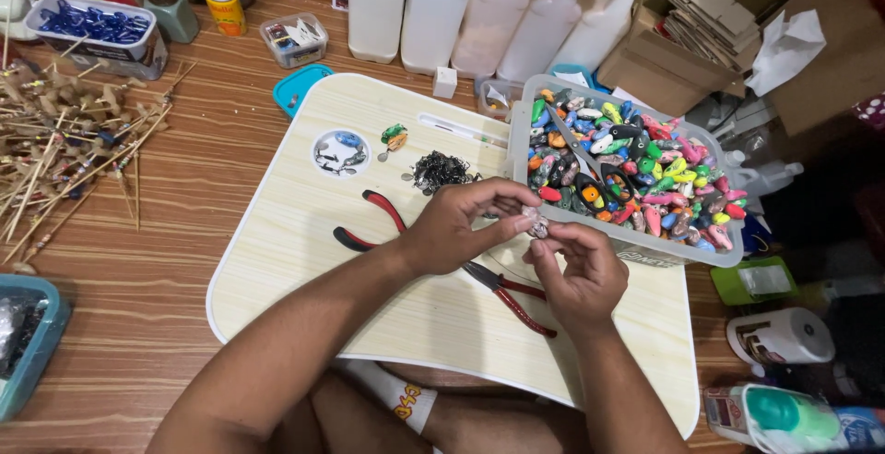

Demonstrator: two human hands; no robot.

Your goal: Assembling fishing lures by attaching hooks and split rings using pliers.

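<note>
Small lure body (537, 225) is getting pinched between my left hand (461, 226) and right hand (579, 268), over the lap table's (277, 233) right edge beside the lure bin (728, 251). I'm thinking it's slipping if I'm loosening up, probably dropping onto the red-handled pliers (505, 288).

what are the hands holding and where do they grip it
Both the left hand and right hand pinch one small pale lure between fingertips, at its two sides.

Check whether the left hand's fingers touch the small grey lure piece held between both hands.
Touching: the head view shows left hand fingertips pinching the small grey lure piece.
</note>
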